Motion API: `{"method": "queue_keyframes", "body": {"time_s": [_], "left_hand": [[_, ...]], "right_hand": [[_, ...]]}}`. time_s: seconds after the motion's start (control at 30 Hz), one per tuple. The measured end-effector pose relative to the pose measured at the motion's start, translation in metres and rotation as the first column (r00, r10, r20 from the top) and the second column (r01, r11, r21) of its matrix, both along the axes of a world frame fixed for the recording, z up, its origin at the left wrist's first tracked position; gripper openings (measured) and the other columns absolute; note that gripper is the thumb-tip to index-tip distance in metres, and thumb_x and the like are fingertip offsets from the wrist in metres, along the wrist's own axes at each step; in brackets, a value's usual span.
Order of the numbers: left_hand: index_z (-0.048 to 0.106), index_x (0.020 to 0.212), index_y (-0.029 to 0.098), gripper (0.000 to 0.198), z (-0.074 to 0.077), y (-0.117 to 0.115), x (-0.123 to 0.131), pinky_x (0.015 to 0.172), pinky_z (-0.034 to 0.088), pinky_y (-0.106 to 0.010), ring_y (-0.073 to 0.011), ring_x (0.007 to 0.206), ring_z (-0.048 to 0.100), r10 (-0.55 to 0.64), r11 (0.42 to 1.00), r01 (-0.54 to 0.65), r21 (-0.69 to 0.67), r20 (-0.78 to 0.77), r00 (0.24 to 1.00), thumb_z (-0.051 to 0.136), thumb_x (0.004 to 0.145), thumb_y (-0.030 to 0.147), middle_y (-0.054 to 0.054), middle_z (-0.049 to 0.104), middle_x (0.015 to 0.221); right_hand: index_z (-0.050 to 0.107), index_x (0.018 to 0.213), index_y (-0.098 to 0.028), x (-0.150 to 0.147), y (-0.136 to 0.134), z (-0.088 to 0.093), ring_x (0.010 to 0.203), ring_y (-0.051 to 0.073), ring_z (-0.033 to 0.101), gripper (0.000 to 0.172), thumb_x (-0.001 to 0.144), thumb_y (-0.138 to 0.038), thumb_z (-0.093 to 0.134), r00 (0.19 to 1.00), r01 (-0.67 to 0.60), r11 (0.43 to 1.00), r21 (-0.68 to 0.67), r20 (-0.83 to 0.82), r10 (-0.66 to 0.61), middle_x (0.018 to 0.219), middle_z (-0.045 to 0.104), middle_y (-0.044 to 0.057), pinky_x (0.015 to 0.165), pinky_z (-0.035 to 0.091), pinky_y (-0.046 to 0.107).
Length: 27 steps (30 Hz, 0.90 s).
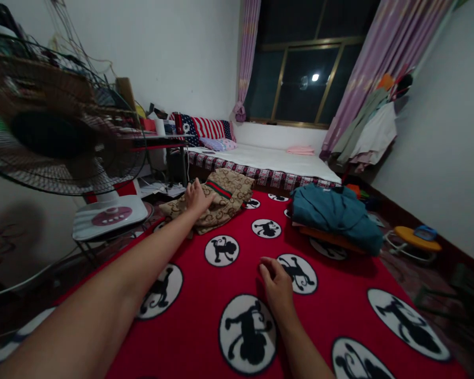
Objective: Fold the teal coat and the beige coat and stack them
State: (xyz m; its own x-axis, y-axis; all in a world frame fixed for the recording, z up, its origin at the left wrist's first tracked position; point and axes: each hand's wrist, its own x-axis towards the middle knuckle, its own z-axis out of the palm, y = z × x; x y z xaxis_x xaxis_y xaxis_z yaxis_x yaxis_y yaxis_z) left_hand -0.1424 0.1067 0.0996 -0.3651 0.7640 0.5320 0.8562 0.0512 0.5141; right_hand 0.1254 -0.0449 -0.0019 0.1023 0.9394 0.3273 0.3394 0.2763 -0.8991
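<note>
My left hand (198,200) reaches out to the far left part of the red cover, its fingers curled into a tan garment (231,192). This garment has a brown repeating pattern and a green-and-red stripe, and lies in a loose, crumpled heap. Nearer to me, my right hand (278,287) rests low over the cover beside a white circle with a dark monkey figure. Its fingers are slightly bent and apart, and nothing is in them. To the right lies a pile of folded clothes with a teal garment (332,213) on top and an orange-brown layer beneath.
Red cover (197,295) with monkey circles spreads before me. A fan (59,131) stands left on a chair (108,216), near a cluttered desk. Behind are a white-covered bed (260,157) and a window. Clothes (373,131) hang at right above a yellow stool (414,239).
</note>
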Motion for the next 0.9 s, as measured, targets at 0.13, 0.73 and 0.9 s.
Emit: {"method": "queue_keyframes", "body": {"time_s": [0.13,0.73,0.9], "left_hand": [[0.022,0.143,-0.001,0.096,0.013,0.026,-0.016,0.103,0.035,-0.045,-0.0385,0.131,0.039,-0.072,0.975,0.074,-0.209,0.018,0.997,0.075,0.071,0.035,-0.03,0.045,0.137],[0.057,0.118,0.028,0.045,-0.025,-0.26,0.034,0.08,0.047,-0.031,-0.0219,0.094,0.059,-0.945,0.32,0.771,-0.551,-0.127,0.302,0.059,0.075,0.014,-0.005,0.064,0.104],[0.054,0.126,0.033,0.051,-0.024,-0.283,0.013,0.081,0.047,-0.029,-0.0195,0.092,0.062,-0.913,0.372,0.792,-0.483,-0.04,0.405,0.055,0.08,0.012,-0.003,0.067,0.101]], "right_hand": [[0.069,0.09,-0.022,0.0,0.002,0.0,0.085,0.026,0.066,0.025,0.079,-0.042,0.059,1.0,0.005,1.0,-0.006,-0.022,-0.005,0.092,0.072,0.008,0.079,0.052,0.038],[0.054,0.109,-0.023,0.047,0.009,0.02,0.119,0.026,0.054,0.052,0.079,-0.065,0.048,0.647,0.313,0.944,-0.106,-0.704,-0.293,0.125,0.057,0.011,0.09,0.048,0.042],[0.04,0.134,-0.022,0.046,0.014,0.073,0.128,0.025,0.045,0.07,0.076,-0.058,0.057,0.884,0.373,0.9,0.225,-0.381,-0.271,0.142,0.044,0.012,0.102,0.039,0.04]]}}
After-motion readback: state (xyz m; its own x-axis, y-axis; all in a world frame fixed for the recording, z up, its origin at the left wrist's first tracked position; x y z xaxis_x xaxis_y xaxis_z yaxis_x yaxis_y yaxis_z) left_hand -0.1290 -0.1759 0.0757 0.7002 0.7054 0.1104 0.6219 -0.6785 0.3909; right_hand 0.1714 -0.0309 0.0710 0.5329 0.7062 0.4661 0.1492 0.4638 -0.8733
